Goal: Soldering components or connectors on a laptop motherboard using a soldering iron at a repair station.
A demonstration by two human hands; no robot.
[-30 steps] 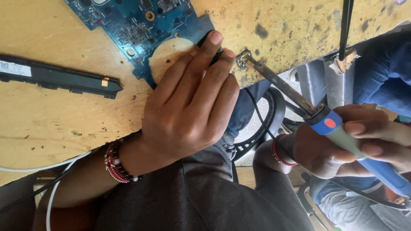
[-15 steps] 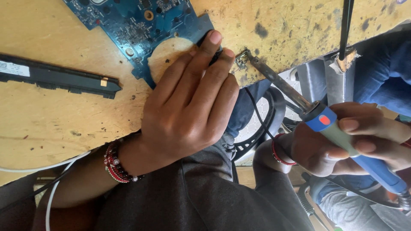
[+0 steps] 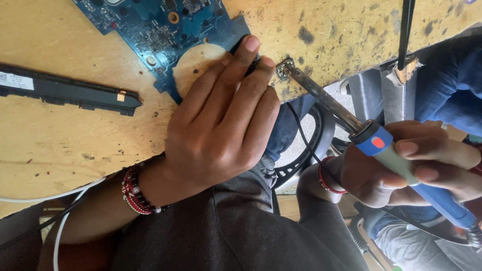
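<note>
Head view: one blue circuit board [image 3: 165, 30] at surface [image 3: 60, 135] top edge, left hand [image 3: 221, 125] flat, pressing it; right hand [image 3: 401, 170] gripped one soldering iron [image 3: 341, 113]; one black strip [image 3: 65, 90] left.

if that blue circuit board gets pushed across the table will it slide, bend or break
The blue circuit board looks thin, flat and stiff, so it would probably slide rather than flop. The left hand pins its edge, likely because it shifts easily. Its small surface parts seem fragile.

bright daylight | soft shadows | sharp focus | no glare
</note>
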